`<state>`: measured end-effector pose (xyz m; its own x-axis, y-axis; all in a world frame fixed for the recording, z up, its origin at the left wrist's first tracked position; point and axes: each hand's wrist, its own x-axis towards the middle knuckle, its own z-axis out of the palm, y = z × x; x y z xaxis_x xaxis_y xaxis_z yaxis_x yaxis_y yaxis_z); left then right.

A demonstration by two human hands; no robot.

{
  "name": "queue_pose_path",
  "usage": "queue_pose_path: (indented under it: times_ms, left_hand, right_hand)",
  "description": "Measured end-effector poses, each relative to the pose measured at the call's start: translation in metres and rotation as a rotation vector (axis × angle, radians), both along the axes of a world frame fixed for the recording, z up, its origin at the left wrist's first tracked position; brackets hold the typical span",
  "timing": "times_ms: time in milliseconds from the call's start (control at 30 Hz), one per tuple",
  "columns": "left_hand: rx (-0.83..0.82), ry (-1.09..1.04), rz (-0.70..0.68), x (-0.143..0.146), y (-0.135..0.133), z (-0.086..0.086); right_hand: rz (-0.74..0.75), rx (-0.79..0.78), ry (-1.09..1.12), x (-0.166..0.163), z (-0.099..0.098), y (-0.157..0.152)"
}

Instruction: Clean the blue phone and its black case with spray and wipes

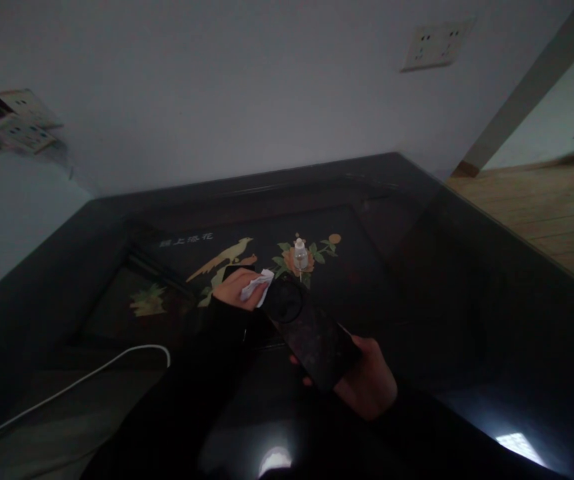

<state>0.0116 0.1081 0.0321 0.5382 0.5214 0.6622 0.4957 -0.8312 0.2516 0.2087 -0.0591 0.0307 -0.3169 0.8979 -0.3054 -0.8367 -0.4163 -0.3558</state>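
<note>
My right hand point(369, 380) grips the lower end of a dark phone point(319, 337), its back with a large round camera ring turned up. The phone is tilted, with its camera end toward my left hand point(237, 288). My left fingers are closed on a crumpled white tissue point(258, 287), which is at the phone's top corner; whether it presses on the phone I cannot tell. Just beyond the phone stands a small clear bottle point(301, 255) with a white cap, upright on the table. A flat black thing point(239, 269) shows partly behind my left hand.
The glossy black table point(397, 220) carries a bird-and-flower picture and stands against a pale wall point(227, 93). A white cable point(91, 370) lies at the lower left. Wall sockets point(437, 43) are at the upper right, more at the left. Wooden floor point(537, 207) lies to the right.
</note>
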Motion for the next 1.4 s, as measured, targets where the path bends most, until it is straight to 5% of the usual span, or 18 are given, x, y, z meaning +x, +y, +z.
queue_pose_path:
  times_ms: [100, 300, 500, 733, 967, 1200, 1400]
  left_hand:
    - [-0.069, -0.035, 0.030, 0.022, 0.007, 0.012]
    - [-0.048, 0.223, -0.158, 0.035, 0.007, 0.034]
    - [0.118, 0.245, -0.181, 0.002, 0.008, 0.030]
    - [0.144, 0.281, -0.247, 0.029, 0.009, 0.038]
    - [0.252, 0.288, -0.183, -0.003, 0.010, 0.039]
    - [0.271, 0.161, -0.342, 0.028, 0.015, 0.033]
    - [0.329, 0.232, -0.312, 0.016, 0.019, 0.039]
  right_hand:
    - [0.007, 0.022, -0.004, 0.000, 0.000, 0.001]
    - [0.001, 0.026, 0.018, 0.000, -0.005, 0.000]
    - [0.017, 0.034, 0.044, -0.001, -0.008, -0.002]
    - [0.020, 0.078, 0.000, -0.001, -0.003, 0.000]
    - [0.031, 0.078, 0.023, -0.001, -0.004, -0.001]
    - [0.010, 0.107, 0.000, 0.000, -0.002, 0.000]
    - [0.027, 0.083, 0.011, 0.000, -0.003, 0.000]
